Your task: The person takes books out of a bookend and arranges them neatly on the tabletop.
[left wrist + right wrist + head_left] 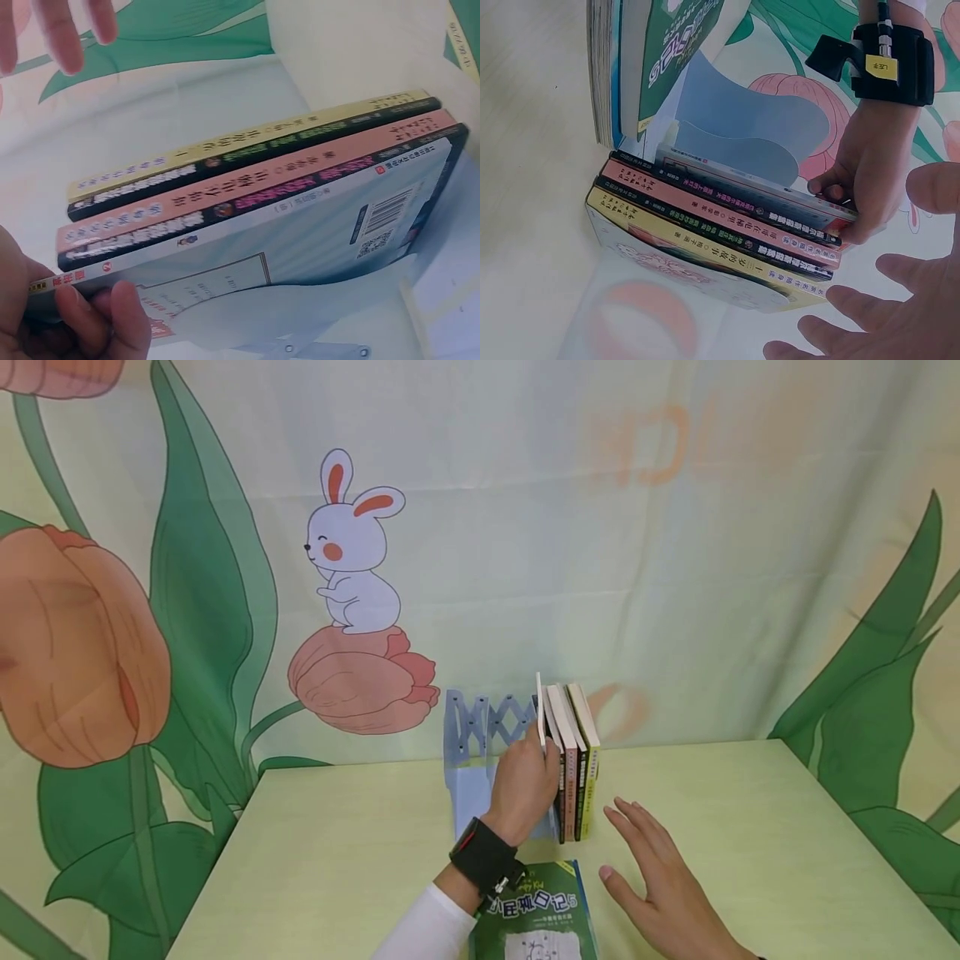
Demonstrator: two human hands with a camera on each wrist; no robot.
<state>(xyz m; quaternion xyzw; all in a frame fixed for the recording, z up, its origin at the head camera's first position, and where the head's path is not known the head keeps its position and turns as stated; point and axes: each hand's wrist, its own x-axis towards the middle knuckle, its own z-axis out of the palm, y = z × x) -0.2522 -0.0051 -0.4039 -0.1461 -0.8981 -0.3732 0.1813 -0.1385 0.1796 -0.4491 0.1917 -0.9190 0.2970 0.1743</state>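
My left hand (525, 785) grips the end of a thin pale blue book (322, 225), fingers on its back cover. This book stands at the left side of a row of upright books with black, pink (572, 793) and yellow (590, 797) spines. On its other side is a wall of the blue-grey expandable bookshelf (468, 802). My right hand (667, 877) hovers just right of the row, fingers spread and nothing in it. In the right wrist view its fingertips come near the end of the yellow-spined book (705, 247).
A green-covered book (540, 910) lies flat in front of the bookshelf, on top of other books (606, 82) in the right wrist view. Behind the pale green table (315, 860) hangs a curtain (480, 560) printed with a rabbit and tulips.
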